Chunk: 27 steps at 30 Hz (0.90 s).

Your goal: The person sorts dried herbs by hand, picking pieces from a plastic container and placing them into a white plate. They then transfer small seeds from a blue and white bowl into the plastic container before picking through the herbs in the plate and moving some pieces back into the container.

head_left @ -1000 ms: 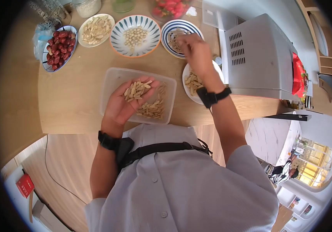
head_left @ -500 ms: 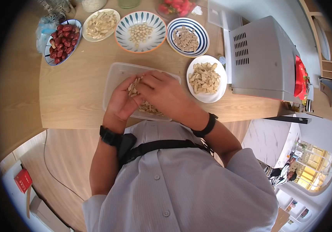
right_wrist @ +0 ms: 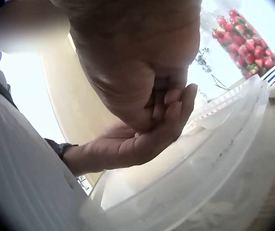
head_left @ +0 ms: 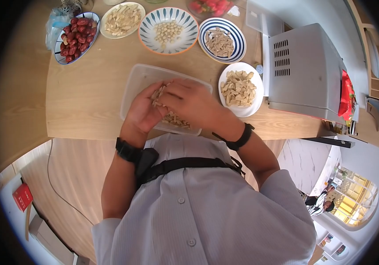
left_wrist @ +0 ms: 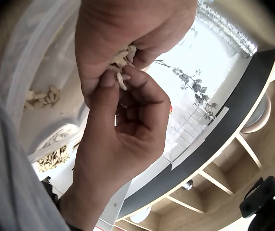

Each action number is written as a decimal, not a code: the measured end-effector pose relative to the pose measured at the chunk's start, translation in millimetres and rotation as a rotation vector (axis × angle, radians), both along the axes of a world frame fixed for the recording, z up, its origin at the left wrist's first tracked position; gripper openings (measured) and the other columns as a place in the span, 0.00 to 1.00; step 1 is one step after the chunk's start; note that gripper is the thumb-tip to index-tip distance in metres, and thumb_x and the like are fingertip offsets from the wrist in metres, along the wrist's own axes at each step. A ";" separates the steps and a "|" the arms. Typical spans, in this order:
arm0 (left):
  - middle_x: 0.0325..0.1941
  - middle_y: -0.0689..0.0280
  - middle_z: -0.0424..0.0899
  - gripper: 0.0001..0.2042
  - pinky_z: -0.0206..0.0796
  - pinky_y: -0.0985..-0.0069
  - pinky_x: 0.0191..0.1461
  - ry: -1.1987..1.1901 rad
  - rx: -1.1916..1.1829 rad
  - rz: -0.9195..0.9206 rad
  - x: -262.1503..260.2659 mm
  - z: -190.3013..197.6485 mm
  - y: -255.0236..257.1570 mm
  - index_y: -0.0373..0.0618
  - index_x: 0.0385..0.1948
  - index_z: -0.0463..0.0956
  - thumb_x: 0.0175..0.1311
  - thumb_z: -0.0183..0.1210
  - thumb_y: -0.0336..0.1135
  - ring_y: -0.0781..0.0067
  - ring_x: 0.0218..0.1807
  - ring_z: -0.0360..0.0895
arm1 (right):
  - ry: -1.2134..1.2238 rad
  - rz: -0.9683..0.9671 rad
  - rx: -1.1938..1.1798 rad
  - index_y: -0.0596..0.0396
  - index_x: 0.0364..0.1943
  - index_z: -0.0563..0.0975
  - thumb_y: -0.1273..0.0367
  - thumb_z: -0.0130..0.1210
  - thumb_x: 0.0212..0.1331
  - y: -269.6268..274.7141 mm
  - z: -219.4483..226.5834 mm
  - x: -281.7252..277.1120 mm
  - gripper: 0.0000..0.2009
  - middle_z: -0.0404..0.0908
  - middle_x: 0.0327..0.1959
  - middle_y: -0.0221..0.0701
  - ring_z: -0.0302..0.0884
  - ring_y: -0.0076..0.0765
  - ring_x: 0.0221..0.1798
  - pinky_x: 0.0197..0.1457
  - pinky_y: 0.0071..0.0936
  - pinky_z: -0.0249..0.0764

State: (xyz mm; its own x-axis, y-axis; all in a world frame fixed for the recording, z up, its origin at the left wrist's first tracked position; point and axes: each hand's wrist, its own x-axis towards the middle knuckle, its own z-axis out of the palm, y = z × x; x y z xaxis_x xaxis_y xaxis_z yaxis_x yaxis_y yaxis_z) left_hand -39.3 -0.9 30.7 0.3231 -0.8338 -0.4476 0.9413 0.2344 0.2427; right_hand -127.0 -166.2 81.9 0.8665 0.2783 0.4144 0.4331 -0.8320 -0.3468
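Over a clear plastic tub (head_left: 130,86), the left hand (head_left: 143,112) is cupped palm up round a small heap of pale dried pieces (head_left: 157,95). The right hand (head_left: 194,104) reaches across onto that heap from the right. In the left wrist view the right hand (left_wrist: 123,125) pinches a pale piece (left_wrist: 121,81) between thumb and finger, against the left hand (left_wrist: 132,24). More pieces (head_left: 175,120) lie in the tub beneath. From the right wrist, the right hand (right_wrist: 137,67) covers the left palm (right_wrist: 132,149), and the pieces are mostly hidden.
Right of the tub stands a white plate of pale chunks (head_left: 238,88). Behind are a blue-striped bowl (head_left: 241,44), a leaf-patterned bowl (head_left: 145,37), a plate of pale slices (head_left: 121,19), red dates (head_left: 78,37) and red fruit (head_left: 211,6). A grey appliance (head_left: 302,73) stands at right.
The right hand has come from the blue-striped bowl back to the left hand and stays there, its fingers on the heap. The head view has shifted slightly.
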 end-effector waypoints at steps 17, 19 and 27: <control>0.58 0.59 0.84 0.15 0.79 0.63 0.61 0.013 0.002 -0.028 -0.9 -0.2 -3.6 0.37 0.59 0.76 0.81 0.50 0.37 0.64 0.58 0.83 | 0.146 0.067 -0.024 0.53 0.35 0.77 0.72 0.64 0.51 -15.2 19.6 -0.1 0.08 0.79 0.40 0.31 0.83 0.43 0.43 0.42 0.37 0.83; 0.58 0.59 0.84 0.15 0.79 0.64 0.62 0.012 0.016 -0.026 -0.2 5.5 -3.2 0.37 0.59 0.75 0.81 0.50 0.37 0.65 0.59 0.83 | 0.173 0.087 0.025 0.54 0.35 0.76 0.72 0.65 0.51 -18.5 24.7 2.0 0.09 0.79 0.40 0.32 0.83 0.45 0.43 0.42 0.38 0.82; 0.57 0.56 0.85 0.16 0.79 0.61 0.65 0.021 -0.097 -0.040 0.1 7.1 -4.0 0.36 0.59 0.76 0.81 0.49 0.38 0.61 0.59 0.84 | 0.353 0.095 0.381 0.55 0.41 0.79 0.76 0.64 0.55 -28.2 28.5 -0.7 0.10 0.81 0.39 0.34 0.82 0.45 0.42 0.44 0.35 0.80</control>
